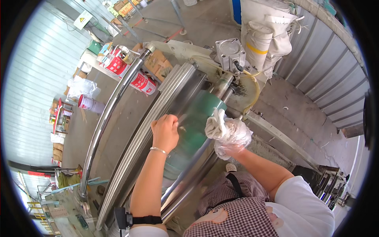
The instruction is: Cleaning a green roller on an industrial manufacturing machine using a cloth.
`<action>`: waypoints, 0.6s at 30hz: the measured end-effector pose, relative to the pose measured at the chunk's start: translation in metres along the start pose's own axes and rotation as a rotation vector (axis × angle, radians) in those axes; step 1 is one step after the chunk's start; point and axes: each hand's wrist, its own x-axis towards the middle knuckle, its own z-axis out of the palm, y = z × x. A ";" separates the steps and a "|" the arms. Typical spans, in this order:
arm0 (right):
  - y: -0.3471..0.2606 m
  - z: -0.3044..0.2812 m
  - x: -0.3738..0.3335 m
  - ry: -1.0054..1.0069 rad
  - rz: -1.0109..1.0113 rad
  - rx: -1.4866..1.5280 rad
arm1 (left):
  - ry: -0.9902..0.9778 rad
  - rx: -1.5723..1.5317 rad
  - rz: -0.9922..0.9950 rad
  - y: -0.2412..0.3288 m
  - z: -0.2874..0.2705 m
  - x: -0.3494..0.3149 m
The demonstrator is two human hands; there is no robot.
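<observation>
My right hand (pixel 235 138), wrapped in a clear plastic bag, is closed on a bunched white cloth (pixel 216 123). The cloth lies against or just over the right side of a green roller (pixel 203 104), whose surface looks smeared by motion. My left hand (pixel 166 128) is a closed fist above the left side of the roller, beside a ridged metal bar (pixel 148 122). Its curled fingers hide whatever they may hold, and I cannot tell whether it touches the machine. A bracelet circles my left wrist.
A long shiny metal rail (pixel 104 118) curves along the left. At the roller's far end stand a metal cylinder block (pixel 230 53) and a yellow hose (pixel 256 89). Red-and-white buckets (pixel 143 83) are beyond. Large white sacks (pixel 266 35) stand at the back right.
</observation>
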 end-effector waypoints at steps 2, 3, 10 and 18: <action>0.002 0.004 -0.010 -0.038 0.044 0.083 | 0.019 0.005 -0.024 0.010 0.002 0.006; 0.003 0.008 -0.015 -0.065 0.072 0.135 | -0.006 0.028 0.042 0.017 -0.001 -0.001; 0.000 0.040 -0.061 -0.228 0.349 0.460 | 0.078 0.151 0.027 0.021 0.001 -0.012; 0.005 0.071 -0.110 -0.379 0.703 0.739 | 0.096 0.225 0.076 0.032 -0.001 -0.021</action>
